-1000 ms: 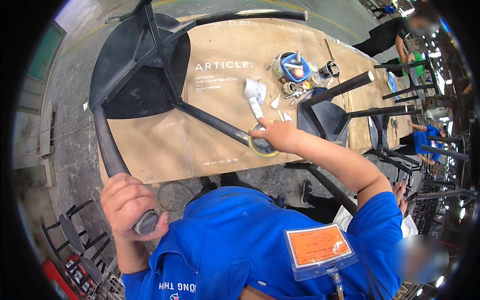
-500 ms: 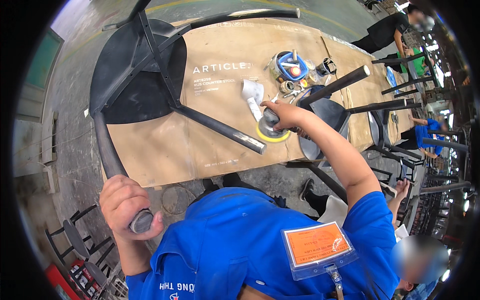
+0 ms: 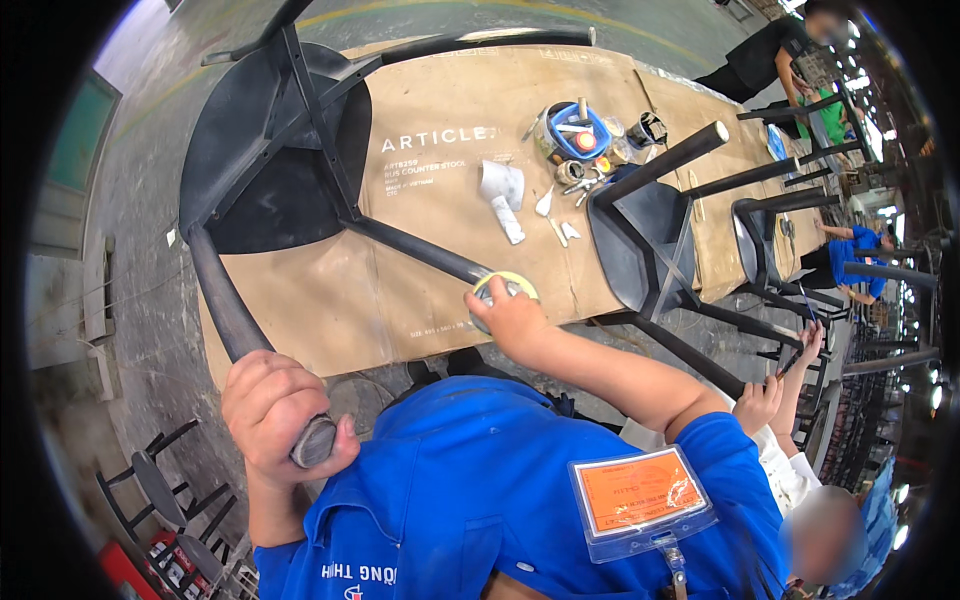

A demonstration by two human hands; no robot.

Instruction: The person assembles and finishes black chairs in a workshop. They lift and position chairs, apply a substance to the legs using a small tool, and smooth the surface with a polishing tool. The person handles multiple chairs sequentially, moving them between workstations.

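A long tabletop (image 3: 330,300) covered in brown cardboard is carrying a black stool (image 3: 270,150) that is lying on its side, seat turned away and legs pointing toward the person. The left hand (image 3: 285,415) is gripping the end of the near stool leg (image 3: 225,305), fingers closed right around it at the tabletop's edge. The right hand (image 3: 515,315) is pressing a roll of yellow tape (image 3: 503,287) against the end of the next leg (image 3: 420,250), fingers curled over the roll. Further along, a blue container (image 3: 572,130) of small tools and a crumpled white rag (image 3: 503,192) are lying beside a second stool (image 3: 650,220) (a co-worker's hands are working low at the right). Judging from this, the stool could be rolling or sliding if the left grip loosens, and the tape could be slipping off the rounded leg end
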